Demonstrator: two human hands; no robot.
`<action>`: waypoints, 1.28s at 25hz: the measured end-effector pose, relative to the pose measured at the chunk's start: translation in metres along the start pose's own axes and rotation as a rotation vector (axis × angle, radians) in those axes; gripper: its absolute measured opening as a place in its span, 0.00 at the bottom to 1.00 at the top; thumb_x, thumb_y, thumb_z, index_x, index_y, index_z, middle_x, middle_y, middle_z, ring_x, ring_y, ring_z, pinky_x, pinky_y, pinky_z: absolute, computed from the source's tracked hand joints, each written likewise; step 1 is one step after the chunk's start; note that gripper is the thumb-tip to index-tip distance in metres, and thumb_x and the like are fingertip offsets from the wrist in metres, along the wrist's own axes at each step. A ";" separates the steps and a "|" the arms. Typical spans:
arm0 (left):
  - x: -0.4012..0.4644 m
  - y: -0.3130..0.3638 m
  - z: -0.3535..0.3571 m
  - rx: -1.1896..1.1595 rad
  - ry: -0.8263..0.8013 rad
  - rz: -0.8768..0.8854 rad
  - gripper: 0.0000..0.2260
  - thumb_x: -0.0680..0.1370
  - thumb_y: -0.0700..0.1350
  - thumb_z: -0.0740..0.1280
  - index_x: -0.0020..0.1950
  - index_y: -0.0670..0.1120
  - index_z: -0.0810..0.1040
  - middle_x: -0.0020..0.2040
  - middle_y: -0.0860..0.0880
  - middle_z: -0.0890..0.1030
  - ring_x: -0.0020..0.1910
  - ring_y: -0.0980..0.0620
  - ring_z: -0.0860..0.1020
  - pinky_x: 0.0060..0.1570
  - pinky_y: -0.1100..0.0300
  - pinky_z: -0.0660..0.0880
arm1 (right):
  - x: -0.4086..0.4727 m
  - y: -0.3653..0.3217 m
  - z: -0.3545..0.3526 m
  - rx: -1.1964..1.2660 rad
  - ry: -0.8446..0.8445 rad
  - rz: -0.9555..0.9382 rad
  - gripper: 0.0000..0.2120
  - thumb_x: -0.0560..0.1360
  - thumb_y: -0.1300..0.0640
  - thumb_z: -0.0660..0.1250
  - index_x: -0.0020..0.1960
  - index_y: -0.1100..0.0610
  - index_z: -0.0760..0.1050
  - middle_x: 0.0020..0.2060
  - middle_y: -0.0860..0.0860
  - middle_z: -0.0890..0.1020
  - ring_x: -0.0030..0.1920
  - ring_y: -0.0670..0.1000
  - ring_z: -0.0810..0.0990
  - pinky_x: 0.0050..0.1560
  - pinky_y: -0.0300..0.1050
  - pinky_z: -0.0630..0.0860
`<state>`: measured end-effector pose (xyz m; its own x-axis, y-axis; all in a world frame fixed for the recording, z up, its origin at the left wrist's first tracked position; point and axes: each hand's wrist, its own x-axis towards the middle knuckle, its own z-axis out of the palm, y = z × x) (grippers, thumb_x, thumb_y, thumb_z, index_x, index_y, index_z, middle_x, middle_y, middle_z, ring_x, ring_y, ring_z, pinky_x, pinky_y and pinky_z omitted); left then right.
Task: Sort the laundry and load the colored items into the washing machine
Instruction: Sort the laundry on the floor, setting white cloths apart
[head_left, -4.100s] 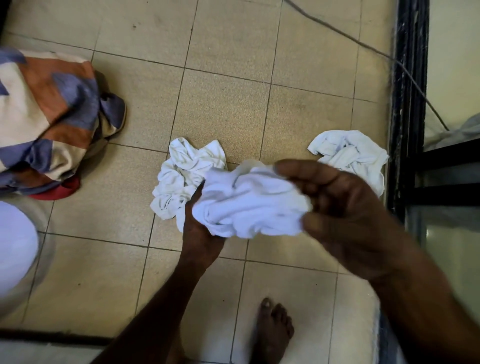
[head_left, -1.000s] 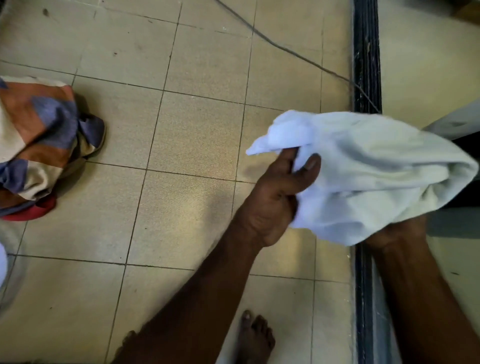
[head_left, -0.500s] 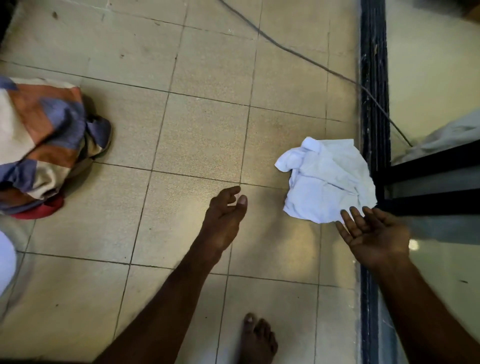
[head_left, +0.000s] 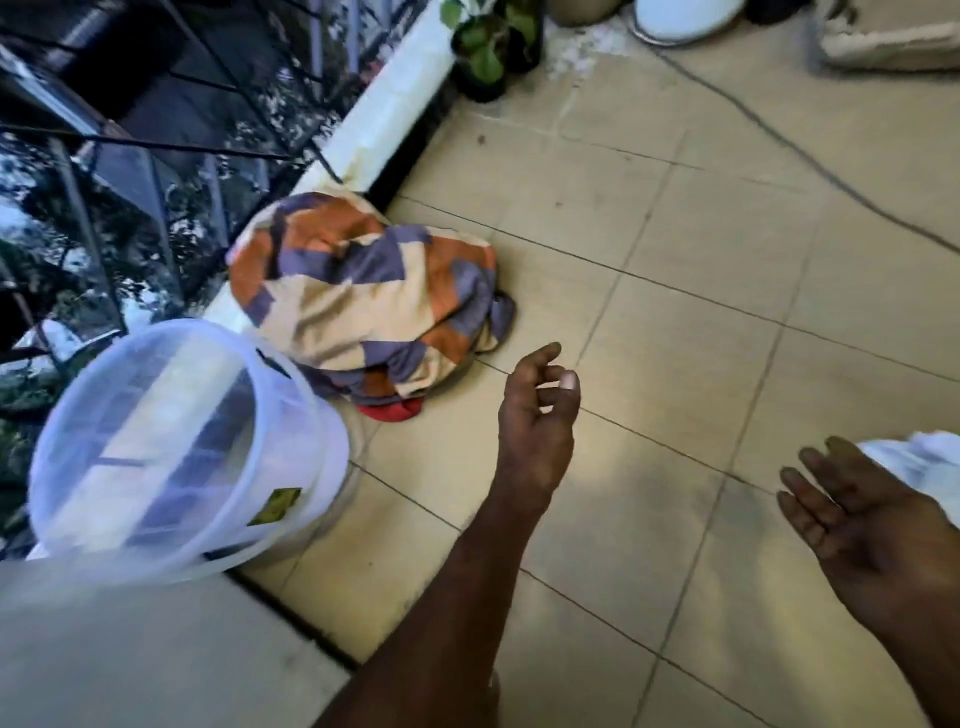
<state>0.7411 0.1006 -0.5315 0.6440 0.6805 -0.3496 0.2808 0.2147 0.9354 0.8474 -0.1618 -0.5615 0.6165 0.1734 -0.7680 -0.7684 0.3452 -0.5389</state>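
A heap of colored laundry (head_left: 363, 291), patterned in orange, purple and cream, lies on the tiled floor beside the low white ledge. A red item (head_left: 389, 411) peeks out from under it. My left hand (head_left: 537, 415) hovers just right of the heap with fingers loosely curled and holds nothing. My right hand (head_left: 867, 525) is palm up with fingers spread and is empty too. A white cloth (head_left: 919, 462) lies on the floor at the right edge, just beyond my right hand. No washing machine is in view.
A translucent white plastic bucket (head_left: 171, 447) stands at the left by the ledge. A black railing (head_left: 130, 140) runs behind the ledge. A potted plant (head_left: 488, 47) stands at the top, and a cable (head_left: 779, 135) crosses the tiles at upper right.
The white bundle was dropped on the floor by the door track and both hands let go. My view has swung left, so the colored heap and the bucket now sit near the middle.
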 end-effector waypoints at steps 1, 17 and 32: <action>0.005 0.007 -0.019 -0.017 0.037 0.011 0.13 0.82 0.41 0.65 0.67 0.47 0.74 0.52 0.49 0.77 0.49 0.50 0.77 0.43 0.59 0.75 | -0.004 0.008 0.028 -0.115 0.040 -0.064 0.20 0.80 0.68 0.55 0.61 0.52 0.80 0.59 0.51 0.85 0.52 0.53 0.87 0.43 0.44 0.85; 0.034 0.064 -0.183 -0.077 0.340 0.027 0.16 0.83 0.41 0.64 0.71 0.46 0.71 0.60 0.35 0.77 0.62 0.34 0.77 0.60 0.30 0.74 | -0.079 0.118 0.289 -0.819 -0.472 -0.217 0.13 0.78 0.63 0.69 0.60 0.50 0.81 0.51 0.50 0.87 0.48 0.53 0.88 0.46 0.49 0.81; 0.009 0.050 -0.036 0.025 -0.044 0.047 0.17 0.80 0.44 0.68 0.68 0.47 0.74 0.60 0.38 0.77 0.52 0.48 0.76 0.54 0.47 0.76 | -0.058 0.038 0.174 -0.544 0.005 -0.388 0.18 0.75 0.67 0.71 0.61 0.50 0.80 0.55 0.51 0.82 0.54 0.52 0.83 0.43 0.47 0.81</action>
<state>0.7358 0.1428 -0.4858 0.6871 0.6580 -0.3082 0.2673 0.1656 0.9493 0.8121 0.0014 -0.4770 0.8659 0.1255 -0.4842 -0.4690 -0.1326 -0.8732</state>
